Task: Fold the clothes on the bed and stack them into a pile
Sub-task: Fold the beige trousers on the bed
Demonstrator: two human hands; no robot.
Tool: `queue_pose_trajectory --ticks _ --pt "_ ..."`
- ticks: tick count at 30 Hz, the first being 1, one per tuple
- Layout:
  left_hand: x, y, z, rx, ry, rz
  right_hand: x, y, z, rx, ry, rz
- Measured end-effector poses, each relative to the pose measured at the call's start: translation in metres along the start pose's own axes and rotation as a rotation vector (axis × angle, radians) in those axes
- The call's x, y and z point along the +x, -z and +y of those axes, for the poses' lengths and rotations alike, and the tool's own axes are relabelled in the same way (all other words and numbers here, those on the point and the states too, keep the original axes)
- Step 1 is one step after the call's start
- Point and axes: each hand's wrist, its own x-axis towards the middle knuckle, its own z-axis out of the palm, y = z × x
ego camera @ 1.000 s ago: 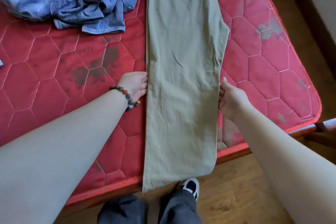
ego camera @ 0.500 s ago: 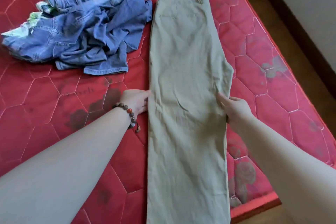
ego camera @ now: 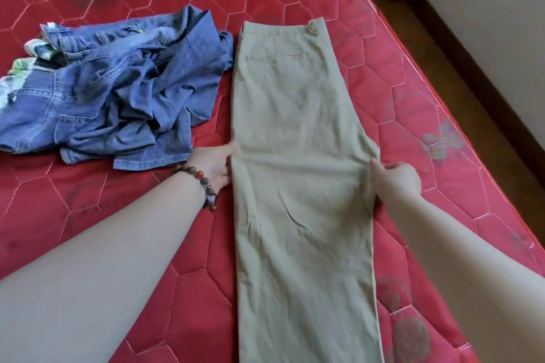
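Both hands have slid up the khaki trousers (ego camera: 298, 162) lying down the frame's centre on the red quilted mattress (ego camera: 398, 91), left hand (ego camera: 215, 163) and right hand (ego camera: 396, 178) pinching opposite edges, crumpled denim (ego camera: 118, 97) upper left, wooden floor (ego camera: 460, 74) upper right.

crumpled jeans heap (ego camera: 112, 91) crowding khaki trousers' (ego camera: 298, 156) left; bare mattress (ego camera: 413, 115) right

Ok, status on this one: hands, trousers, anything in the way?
Left hand and right hand each grip a side edge of the khaki trousers mid-length. Trousers flat on the mattress, not yet folded across. Crumpled jeans lie alongside, clear.
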Motion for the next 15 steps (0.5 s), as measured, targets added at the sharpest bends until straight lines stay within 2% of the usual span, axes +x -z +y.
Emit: queue_pose_trajectory --ticks 2,4,5,7,8,9,10,11,13,15 --pt "0.0 -0.008 0.016 -0.027 0.008 -0.025 -0.008 0.003 -0.011 -0.103 0.072 0.126" --pt "0.002 -0.014 0.026 0.1 -0.007 0.018 -0.019 0.001 -0.021 -0.2 0.345 0.199" --pt "0.002 -0.018 0.03 0.266 -0.054 0.095 -0.024 -0.004 -0.026 -0.272 0.528 0.183" --pt "0.003 -0.027 0.032 0.623 -0.297 0.406 -0.026 -0.019 -0.036 -0.465 0.817 0.048" --pt "0.002 -0.034 0.033 0.735 -0.492 0.554 -0.026 -0.03 -0.04 -0.547 0.909 -0.034" --pt "0.003 -0.043 0.034 0.818 -0.725 0.612 -0.025 -0.041 -0.043 -0.591 0.977 -0.104" --pt "0.006 -0.052 0.034 0.927 -0.928 0.551 -0.024 -0.053 -0.046 -0.596 1.029 -0.159" --pt "0.013 -0.061 0.032 1.086 -1.043 0.426 -0.024 -0.064 -0.048 -0.575 1.069 -0.2" --pt "0.03 -0.073 0.029 1.43 -1.029 0.255 -0.021 -0.083 -0.053 -0.517 1.105 -0.248" --pt "0.048 -0.07 0.027 1.589 -0.93 0.249 -0.008 -0.093 -0.058 -0.534 1.144 -0.248"
